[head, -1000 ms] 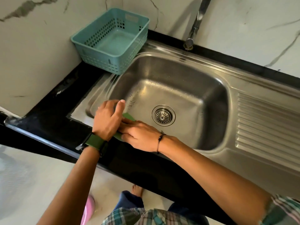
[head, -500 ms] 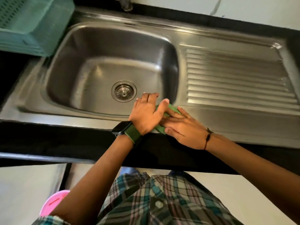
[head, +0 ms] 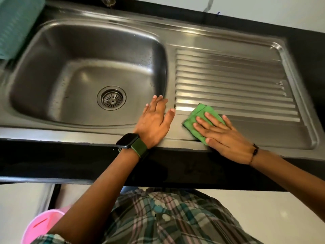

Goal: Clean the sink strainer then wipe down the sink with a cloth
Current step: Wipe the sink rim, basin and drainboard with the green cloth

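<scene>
At the far left edge a teal basket [head: 15, 27] sits beside the sink [head: 52, 124], blurred and partly cut off. Low at the near left, a pink bucket [head: 44, 226] shows below the black counter [head: 70, 161]. The steel basin takes up the left half of the sink, and the round strainer [head: 111, 98] sits seated in its drain hole at the bottom. At the far edge above it, only the base of the tap [head: 109, 0] is in view.

The left hand [head: 154, 124] lies flat on the near rim, between the basin and the ribbed drainboard [head: 228, 81], fingers straight and spread, holding nothing. A smartwatch [head: 130, 144] with a green band is on that wrist.

Just right of it, well apart from the strainer, a folded green cloth [head: 198, 115] lies on the near left corner of the drainboard. The right hand [head: 225, 136] presses down on it with flat, straight fingers; a dark bracelet [head: 254, 154] circles the wrist. A plaid shirt [head: 167, 219] fills the near middle.
</scene>
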`<state>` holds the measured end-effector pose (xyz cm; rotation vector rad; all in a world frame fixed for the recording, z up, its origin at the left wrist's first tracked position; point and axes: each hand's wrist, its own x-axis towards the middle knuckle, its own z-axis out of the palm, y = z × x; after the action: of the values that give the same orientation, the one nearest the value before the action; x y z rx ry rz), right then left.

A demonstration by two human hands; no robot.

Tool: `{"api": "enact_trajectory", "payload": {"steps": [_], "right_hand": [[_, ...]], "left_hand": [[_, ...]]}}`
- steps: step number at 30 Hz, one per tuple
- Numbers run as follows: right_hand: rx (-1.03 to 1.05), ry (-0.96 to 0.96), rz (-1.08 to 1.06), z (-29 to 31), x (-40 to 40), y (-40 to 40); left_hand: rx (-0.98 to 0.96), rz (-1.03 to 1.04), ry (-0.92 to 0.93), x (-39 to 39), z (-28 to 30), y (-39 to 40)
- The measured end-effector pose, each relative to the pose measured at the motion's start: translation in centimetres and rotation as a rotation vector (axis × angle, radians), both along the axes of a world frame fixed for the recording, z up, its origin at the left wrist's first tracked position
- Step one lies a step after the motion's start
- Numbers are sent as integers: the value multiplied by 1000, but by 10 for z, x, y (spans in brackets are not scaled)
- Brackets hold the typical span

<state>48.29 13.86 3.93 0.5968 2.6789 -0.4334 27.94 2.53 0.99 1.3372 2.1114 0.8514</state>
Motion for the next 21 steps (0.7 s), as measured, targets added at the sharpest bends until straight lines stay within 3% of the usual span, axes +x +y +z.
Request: {"api": "enact_trajectory", "payload": {"steps": [3,11,15,21], "right_hand": [[106,77,47,-14,-44,-6],[117,134,-164,-26,-122,14],[142,190,-178,-23,-73,6],[241,89,-394,-16,34,50]], "left_hand": [[-21,-12,65,3,-1,7],[27,80,4,10,14,36],[33,29,31,28,15,44],[-29,-60,137,52,2,51]]}}
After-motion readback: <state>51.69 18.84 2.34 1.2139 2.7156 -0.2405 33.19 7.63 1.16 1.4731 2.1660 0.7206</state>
